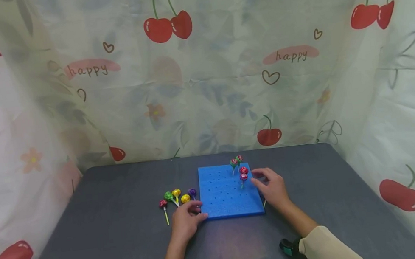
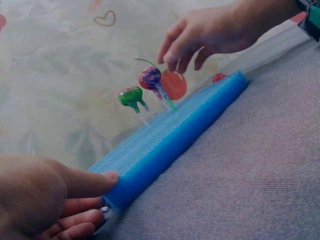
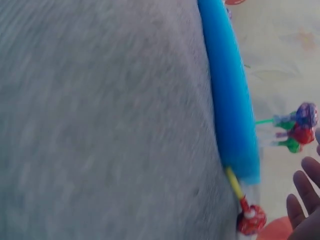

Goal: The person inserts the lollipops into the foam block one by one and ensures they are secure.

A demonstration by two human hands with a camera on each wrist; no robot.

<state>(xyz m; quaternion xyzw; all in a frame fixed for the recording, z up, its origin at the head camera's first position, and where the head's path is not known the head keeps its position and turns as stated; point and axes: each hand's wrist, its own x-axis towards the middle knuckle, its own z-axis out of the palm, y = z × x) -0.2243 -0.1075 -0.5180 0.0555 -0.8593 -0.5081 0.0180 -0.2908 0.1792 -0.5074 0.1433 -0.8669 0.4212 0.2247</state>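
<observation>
A blue foam board (image 1: 224, 206) with rows of small holes lies on the table. Several lollipops stand upright in its right part, among them a green one (image 2: 131, 97) and a purple-red one (image 2: 150, 78). My left hand (image 1: 187, 220) is at the board's near left corner, its thumb resting on the edge and its other fingers beside it, near a white stick end (image 2: 104, 208). Beyond the right edge, my right hand (image 1: 271, 186) hovers beside the standing lollipops with relaxed fingers and holds nothing. A red lollipop (image 3: 251, 220) with a yellow stick lies against the board's right side.
Left of the board lie loose lollipops: a red one (image 1: 163, 203), a green one (image 1: 168, 196), a yellow one (image 1: 176, 192) and a purple one (image 1: 192, 192), among others. The dark grey table (image 1: 109, 243) is enclosed by a printed curtain (image 1: 212, 103).
</observation>
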